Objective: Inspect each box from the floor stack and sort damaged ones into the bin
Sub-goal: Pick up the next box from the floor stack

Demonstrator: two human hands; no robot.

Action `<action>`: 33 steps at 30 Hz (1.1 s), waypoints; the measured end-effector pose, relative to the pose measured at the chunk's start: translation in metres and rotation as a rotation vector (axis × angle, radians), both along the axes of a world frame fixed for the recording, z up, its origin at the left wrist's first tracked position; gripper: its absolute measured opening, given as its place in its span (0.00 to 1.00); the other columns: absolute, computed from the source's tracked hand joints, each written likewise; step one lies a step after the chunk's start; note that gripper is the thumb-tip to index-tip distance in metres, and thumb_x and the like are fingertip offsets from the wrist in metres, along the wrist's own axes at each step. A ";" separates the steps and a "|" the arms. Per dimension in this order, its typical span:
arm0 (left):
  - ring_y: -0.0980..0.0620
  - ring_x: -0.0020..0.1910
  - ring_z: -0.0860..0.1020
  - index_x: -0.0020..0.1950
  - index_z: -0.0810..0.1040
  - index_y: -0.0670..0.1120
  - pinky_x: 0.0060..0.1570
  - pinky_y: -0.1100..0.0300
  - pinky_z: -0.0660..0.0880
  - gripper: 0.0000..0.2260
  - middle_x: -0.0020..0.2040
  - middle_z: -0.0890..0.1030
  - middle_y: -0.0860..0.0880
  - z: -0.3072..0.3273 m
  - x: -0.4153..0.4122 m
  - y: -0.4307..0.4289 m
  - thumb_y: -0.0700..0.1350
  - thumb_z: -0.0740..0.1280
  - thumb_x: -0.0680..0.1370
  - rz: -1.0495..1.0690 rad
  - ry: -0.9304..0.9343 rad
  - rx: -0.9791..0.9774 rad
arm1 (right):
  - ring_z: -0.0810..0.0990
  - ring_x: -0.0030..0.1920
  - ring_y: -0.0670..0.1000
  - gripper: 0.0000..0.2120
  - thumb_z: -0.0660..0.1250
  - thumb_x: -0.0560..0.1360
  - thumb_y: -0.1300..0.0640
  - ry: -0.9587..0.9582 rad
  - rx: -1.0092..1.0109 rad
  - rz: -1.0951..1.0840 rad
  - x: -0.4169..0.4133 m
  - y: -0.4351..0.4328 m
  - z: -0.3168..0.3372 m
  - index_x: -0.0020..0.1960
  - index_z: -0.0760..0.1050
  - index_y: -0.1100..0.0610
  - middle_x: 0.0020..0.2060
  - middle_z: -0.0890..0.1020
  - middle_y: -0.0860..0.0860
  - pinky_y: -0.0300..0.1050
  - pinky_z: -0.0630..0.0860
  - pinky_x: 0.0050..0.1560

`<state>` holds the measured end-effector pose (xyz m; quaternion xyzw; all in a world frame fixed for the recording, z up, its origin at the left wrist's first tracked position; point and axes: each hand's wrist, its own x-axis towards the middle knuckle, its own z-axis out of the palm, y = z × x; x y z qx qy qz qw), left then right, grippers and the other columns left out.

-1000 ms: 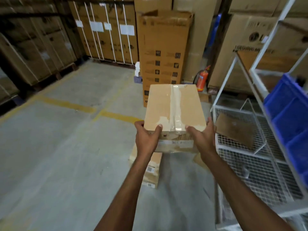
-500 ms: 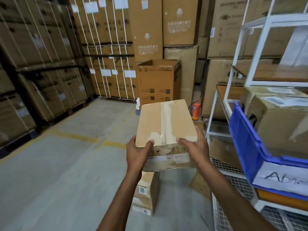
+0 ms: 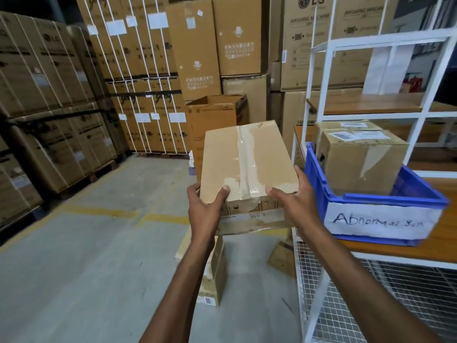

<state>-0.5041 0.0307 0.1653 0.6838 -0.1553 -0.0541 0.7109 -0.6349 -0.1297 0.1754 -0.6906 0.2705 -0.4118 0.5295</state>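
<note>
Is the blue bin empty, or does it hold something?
Not empty: a cardboard box stands in the blue bin, rising well above its rim.

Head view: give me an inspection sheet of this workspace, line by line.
Surface: grey concrete floor with yellow lines; wooden shelf in a white rack.
Job's things: taped box held in the air, its near side looks crumpled; floor stack below it; blue bin labelled Abnormal Bin on the shelf, with a labelled box in it.
Clutter: cardboard scrap on the floor by the rack.
Hands: left hand and right hand grip the taped box's near corners, thumbs on top.
Cables: nothing seen.
Surroundings: open tall carton; strapped cartons stacked high.
</note>
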 end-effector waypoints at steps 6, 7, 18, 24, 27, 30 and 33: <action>0.51 0.56 0.82 0.65 0.72 0.56 0.61 0.43 0.80 0.30 0.56 0.81 0.60 0.033 -0.069 -0.028 0.64 0.79 0.69 0.042 -0.098 0.048 | 0.80 0.60 0.43 0.40 0.81 0.70 0.46 -0.067 -0.063 0.000 -0.078 -0.027 0.027 0.78 0.67 0.46 0.60 0.81 0.41 0.53 0.81 0.63; 0.51 0.56 0.82 0.64 0.72 0.56 0.60 0.43 0.80 0.30 0.56 0.81 0.59 0.039 -0.083 -0.035 0.66 0.78 0.68 0.057 -0.116 0.060 | 0.80 0.59 0.42 0.36 0.80 0.72 0.45 -0.076 -0.077 0.001 -0.094 -0.035 0.031 0.76 0.68 0.44 0.59 0.81 0.39 0.52 0.81 0.63; 0.51 0.55 0.80 0.63 0.77 0.58 0.61 0.48 0.79 0.25 0.54 0.81 0.56 0.077 -0.260 -0.116 0.67 0.75 0.72 0.182 -0.204 0.110 | 0.82 0.60 0.45 0.39 0.74 0.68 0.33 -0.115 -0.047 0.006 -0.274 -0.127 0.063 0.76 0.71 0.43 0.59 0.83 0.39 0.55 0.82 0.61; 0.61 0.55 0.81 0.70 0.75 0.56 0.60 0.48 0.81 0.28 0.54 0.79 0.66 0.084 -0.317 -0.140 0.60 0.78 0.73 0.086 -0.239 0.024 | 0.79 0.60 0.43 0.26 0.75 0.78 0.53 -0.158 -0.068 0.059 -0.336 -0.155 0.070 0.71 0.68 0.41 0.58 0.78 0.38 0.38 0.81 0.53; 0.64 0.56 0.80 0.76 0.73 0.51 0.61 0.51 0.82 0.31 0.57 0.79 0.65 0.086 -0.326 -0.150 0.52 0.79 0.75 -0.001 -0.244 -0.046 | 0.78 0.62 0.42 0.35 0.78 0.75 0.56 -0.142 -0.089 0.090 -0.353 -0.170 0.068 0.78 0.66 0.47 0.61 0.79 0.41 0.35 0.80 0.52; 0.61 0.58 0.82 0.73 0.74 0.52 0.61 0.50 0.82 0.28 0.59 0.82 0.61 0.086 -0.327 -0.160 0.47 0.79 0.75 -0.081 -0.261 -0.075 | 0.78 0.66 0.47 0.43 0.82 0.69 0.50 -0.104 -0.099 0.100 -0.360 -0.185 0.064 0.79 0.66 0.46 0.67 0.77 0.47 0.42 0.82 0.58; 0.57 0.59 0.82 0.73 0.74 0.54 0.60 0.49 0.83 0.29 0.62 0.82 0.58 0.085 -0.329 -0.171 0.45 0.79 0.75 -0.138 -0.277 -0.097 | 0.76 0.68 0.49 0.50 0.82 0.61 0.42 -0.060 -0.122 0.079 -0.368 -0.199 0.061 0.79 0.66 0.42 0.72 0.73 0.48 0.52 0.81 0.63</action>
